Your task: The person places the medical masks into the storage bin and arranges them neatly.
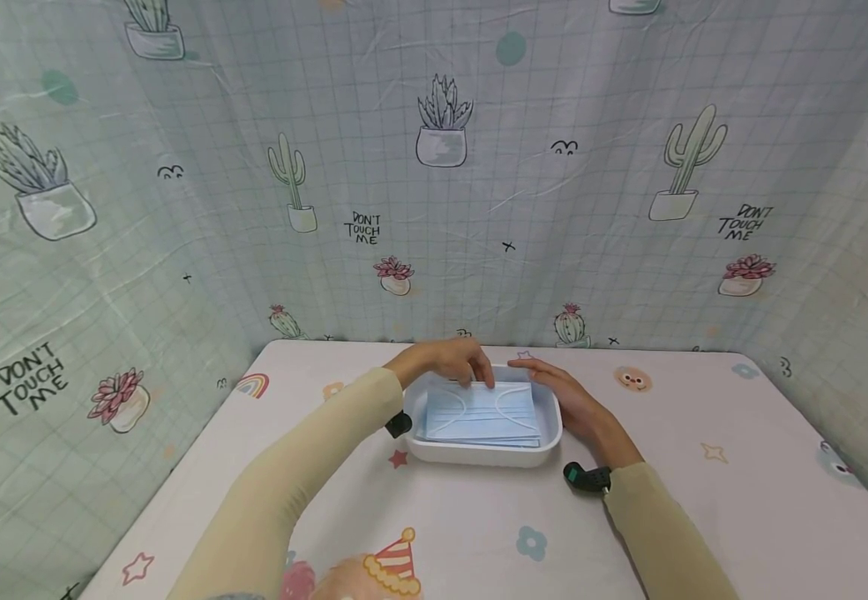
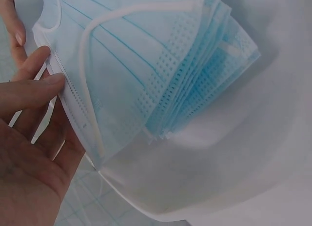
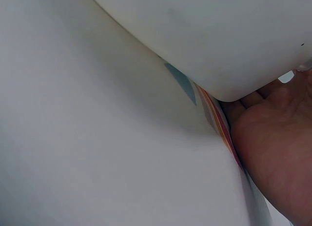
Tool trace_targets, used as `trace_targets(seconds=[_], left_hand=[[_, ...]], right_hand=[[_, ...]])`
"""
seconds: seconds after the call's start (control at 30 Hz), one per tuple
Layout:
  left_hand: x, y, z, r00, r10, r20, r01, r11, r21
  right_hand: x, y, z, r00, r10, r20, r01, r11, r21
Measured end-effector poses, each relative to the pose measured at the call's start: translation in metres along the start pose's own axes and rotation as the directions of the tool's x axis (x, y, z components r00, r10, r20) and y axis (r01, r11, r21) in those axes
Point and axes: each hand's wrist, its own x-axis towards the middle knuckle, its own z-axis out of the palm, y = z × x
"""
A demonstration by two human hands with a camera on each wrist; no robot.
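A white rectangular container [image 1: 482, 455] holds a stack of light blue pleated face masks [image 1: 479, 417] with white ear loops. My left hand [image 1: 458, 360] reaches over the far side and pinches the edge of the top face mask [image 2: 119, 55]. In the left wrist view the thumb [image 2: 46, 87] lies on that edge, and the mask's near corner stands apart from the stack. My right hand [image 1: 572, 404] rests against the container's far right corner, fingers stretched along the rim. The right wrist view shows the palm [image 3: 273, 133] beside the container's outer wall [image 3: 229, 40].
The container stands on a pale table cover [image 1: 471, 508] printed with stars, flowers and faces. A cactus-print curtain [image 1: 509, 200] rises behind the table and along both sides. Dark wrist devices [image 1: 586, 477] are on both wrists.
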Motion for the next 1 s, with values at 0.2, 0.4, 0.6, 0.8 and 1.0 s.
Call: trace_targets(seconds=[0.2,0.4,0.6,0.8,1.0], left_hand=[[0.0006,-0.0016,-0.0011,1.000,-0.003,0.008,0.003,1.000,0.002],[0.0013,-0.0018,-0.0020,1.000,-0.001,-0.005,0.001,1.000,0.021],[0.0016,-0.0031,-0.0002,1.000,-0.027,-0.016,0.028,0.998,0.061],[0.0015,-0.0023,0.0018,0.999,-0.028,-0.035,0.032,0.992,0.123],[0.0018,-0.0021,0.0039,0.999,-0.022,-0.038,0.028,0.983,0.179]], right_hand=[[0.0002,0.0001,-0.0005,1.000,0.003,0.012,-0.002,1.000,-0.020],[-0.0001,-0.0009,-0.0003,1.000,-0.001,0.011,0.002,1.000,-0.026],[0.0008,-0.0002,0.0000,1.000,0.002,0.017,-0.001,1.000,-0.019],[0.0020,0.0008,-0.0004,1.000,-0.004,0.023,0.004,1.000,-0.015],[0.0030,0.0022,-0.0013,0.999,-0.016,0.028,0.016,1.000,-0.009]])
